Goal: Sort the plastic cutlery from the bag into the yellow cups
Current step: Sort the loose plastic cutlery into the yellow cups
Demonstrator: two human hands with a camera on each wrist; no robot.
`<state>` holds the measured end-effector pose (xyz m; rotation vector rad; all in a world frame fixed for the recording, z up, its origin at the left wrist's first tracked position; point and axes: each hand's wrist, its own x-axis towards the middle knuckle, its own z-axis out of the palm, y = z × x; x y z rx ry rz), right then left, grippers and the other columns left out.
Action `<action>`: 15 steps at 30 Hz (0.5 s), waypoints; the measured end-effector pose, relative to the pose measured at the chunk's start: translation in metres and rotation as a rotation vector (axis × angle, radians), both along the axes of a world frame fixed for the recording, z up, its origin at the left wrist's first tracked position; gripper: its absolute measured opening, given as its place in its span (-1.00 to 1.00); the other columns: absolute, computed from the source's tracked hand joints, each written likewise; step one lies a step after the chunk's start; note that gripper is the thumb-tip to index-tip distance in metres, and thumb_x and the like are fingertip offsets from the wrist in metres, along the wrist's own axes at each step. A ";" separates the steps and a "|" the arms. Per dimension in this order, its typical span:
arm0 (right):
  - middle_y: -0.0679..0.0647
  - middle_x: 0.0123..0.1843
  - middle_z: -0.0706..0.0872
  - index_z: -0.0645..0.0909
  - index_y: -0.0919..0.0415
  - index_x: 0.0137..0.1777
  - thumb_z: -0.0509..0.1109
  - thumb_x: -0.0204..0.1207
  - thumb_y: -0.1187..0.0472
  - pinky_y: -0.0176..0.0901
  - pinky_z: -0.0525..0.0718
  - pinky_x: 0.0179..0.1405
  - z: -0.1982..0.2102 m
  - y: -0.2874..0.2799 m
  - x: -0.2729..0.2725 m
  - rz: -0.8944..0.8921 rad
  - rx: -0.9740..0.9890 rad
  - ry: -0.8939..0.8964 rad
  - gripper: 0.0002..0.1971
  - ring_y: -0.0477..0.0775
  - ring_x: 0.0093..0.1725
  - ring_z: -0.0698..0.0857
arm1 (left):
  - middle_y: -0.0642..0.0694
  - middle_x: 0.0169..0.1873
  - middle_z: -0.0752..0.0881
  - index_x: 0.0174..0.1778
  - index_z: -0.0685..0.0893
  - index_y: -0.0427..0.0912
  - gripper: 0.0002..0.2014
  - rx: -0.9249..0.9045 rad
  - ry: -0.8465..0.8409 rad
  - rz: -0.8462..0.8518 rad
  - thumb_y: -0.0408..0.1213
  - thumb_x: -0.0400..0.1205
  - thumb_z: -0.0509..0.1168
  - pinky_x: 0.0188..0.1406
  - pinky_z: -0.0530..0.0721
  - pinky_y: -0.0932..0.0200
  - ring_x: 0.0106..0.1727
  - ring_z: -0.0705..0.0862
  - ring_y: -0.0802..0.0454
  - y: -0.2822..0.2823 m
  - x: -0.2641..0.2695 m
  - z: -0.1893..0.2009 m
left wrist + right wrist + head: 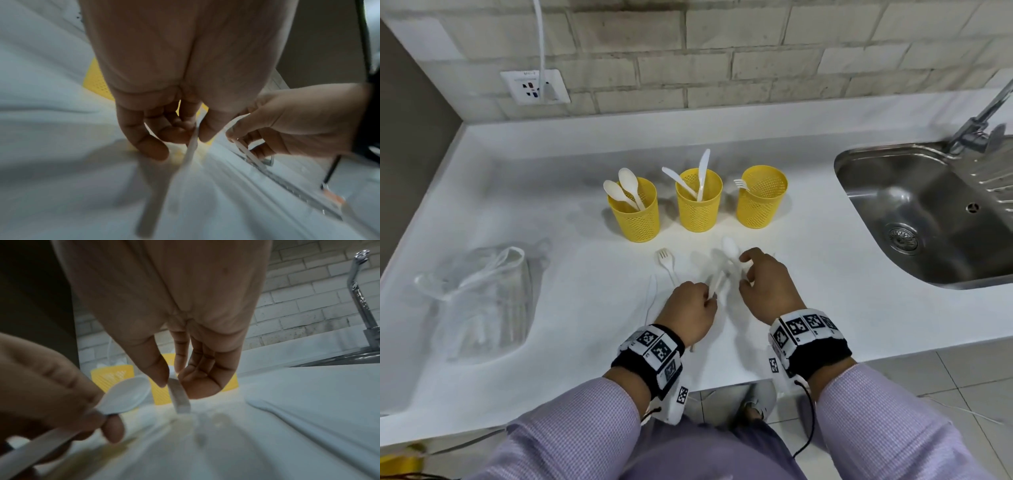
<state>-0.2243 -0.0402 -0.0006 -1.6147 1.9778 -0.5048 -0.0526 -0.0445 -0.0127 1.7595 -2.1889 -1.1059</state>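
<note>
1. Low in the frame's centre, your left hand (693, 303) pinches the handle of a white spoon (729, 247), fingers (141, 142) curled round it.
2. Just right of it, your right hand (767, 287) pinches a second white piece (179, 400) between thumb and fingers (202, 386); you cannot tell what kind.
3. A fork (667, 262) and a knife (650, 298) lie on the desk (551, 212) left of your hands.
4. The clear bag (482, 298) sits at centre left.
5. Farther up, three yellow cups (698, 212) stand in a row, holding spoons, knives and a fork.
</note>
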 end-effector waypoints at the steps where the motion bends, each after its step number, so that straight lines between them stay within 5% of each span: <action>1: 0.16 0.08 0.69 0.52 0.13 0.42 0.36 0.55 0.37 0.06 0.69 0.09 0.003 0.003 0.003 -0.007 -0.026 -0.034 -0.56 0.17 0.06 0.69 | -0.09 -0.39 0.49 -0.41 0.38 -0.16 -0.57 0.044 0.077 0.071 -0.16 0.79 0.24 -0.13 0.66 -0.04 -0.22 0.65 -0.22 -0.002 0.000 0.003; 3: 0.10 -0.05 0.68 0.51 0.05 0.39 0.37 0.55 0.36 0.02 0.68 -0.01 0.009 0.010 0.009 -0.014 -0.088 -0.093 -0.57 0.09 -0.08 0.67 | -0.16 -0.29 0.55 -0.27 0.58 -0.30 -0.66 0.271 0.354 0.298 -0.18 0.79 0.28 -0.04 0.84 -0.18 -0.23 0.65 -0.17 -0.005 0.000 0.010; 6: 0.07 -0.17 0.65 0.53 0.01 0.34 0.38 0.54 0.35 -0.14 0.55 -0.17 0.014 0.019 0.021 0.010 -0.159 -0.165 -0.60 -0.01 -0.19 0.64 | -0.27 -0.01 0.63 0.10 0.72 -0.40 -0.82 0.562 0.763 0.560 -0.34 0.76 0.29 -0.05 0.86 -0.35 -0.12 0.64 -0.18 -0.007 0.002 0.019; 9: 0.07 -0.15 0.64 0.54 0.01 0.31 0.37 0.56 0.36 -0.38 0.47 -0.28 0.018 0.024 0.034 0.047 -0.157 -0.212 -0.62 -0.08 -0.21 0.65 | -0.31 -0.04 0.66 0.10 0.73 -0.32 -0.81 0.596 0.893 0.615 -0.41 0.73 0.22 0.04 0.85 -0.30 -0.05 0.75 -0.25 -0.009 0.007 0.023; 12: 0.04 -0.12 0.61 0.56 0.02 0.30 0.36 0.57 0.37 -0.50 0.46 -0.28 0.016 0.026 0.046 0.078 -0.150 -0.221 -0.65 -0.11 -0.21 0.64 | -0.32 -0.08 0.71 0.07 0.74 -0.30 -0.81 0.613 0.955 0.651 -0.40 0.74 0.20 -0.25 0.82 -0.06 -0.19 0.78 -0.19 -0.009 0.011 0.026; 15: 0.04 -0.14 0.61 0.57 0.06 0.29 0.36 0.57 0.37 -0.41 0.49 -0.24 0.013 0.027 0.055 0.082 -0.158 -0.219 -0.66 -0.11 -0.21 0.62 | -0.26 -0.21 0.77 0.04 0.71 -0.32 -0.79 0.631 0.998 0.683 -0.35 0.76 0.18 -0.51 0.69 0.19 -0.45 0.75 -0.03 -0.005 0.013 0.028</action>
